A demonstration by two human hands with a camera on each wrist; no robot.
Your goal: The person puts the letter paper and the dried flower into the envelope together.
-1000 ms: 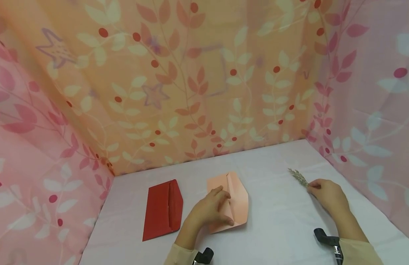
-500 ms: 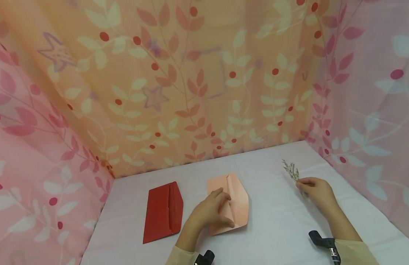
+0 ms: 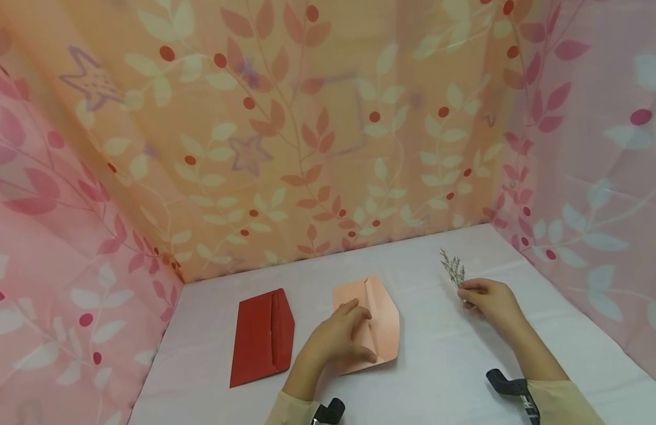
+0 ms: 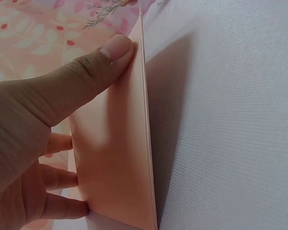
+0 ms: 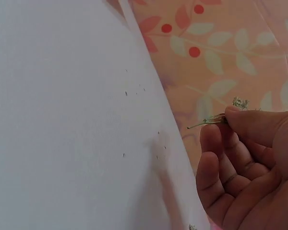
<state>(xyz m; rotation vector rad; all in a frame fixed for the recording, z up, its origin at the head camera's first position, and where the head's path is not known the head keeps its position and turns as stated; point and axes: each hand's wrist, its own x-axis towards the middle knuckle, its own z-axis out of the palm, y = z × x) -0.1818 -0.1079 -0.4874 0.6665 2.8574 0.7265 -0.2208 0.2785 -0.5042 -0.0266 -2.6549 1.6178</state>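
Observation:
In the head view my left hand (image 3: 338, 337) rests on a peach envelope (image 3: 385, 330) lying on the table, its flap unfolded to the right. Seen from the left wrist, the thumb lies along the envelope (image 4: 117, 163), and the other fingertips touch it, spread apart. To the right, my right hand (image 3: 492, 304) pinches a small sprig of dried flowers (image 3: 452, 268) between thumb and forefinger, above the table. The right wrist view shows its cut stems (image 5: 206, 120) poking out past the fingertips; most of the flower heads are hidden behind the thumb there.
A red envelope (image 3: 253, 336) lies left of the peach one, its flap also unfolded to the right. White cloth covers the table (image 3: 434, 366), with tiny dark crumbs on it in the right wrist view. Patterned curtains (image 3: 307, 147) enclose the back and sides.
My right hand has carried the sprig leftward toward the peach envelope, and the sprig now points more upright. The left hand and both envelopes have stayed in place.

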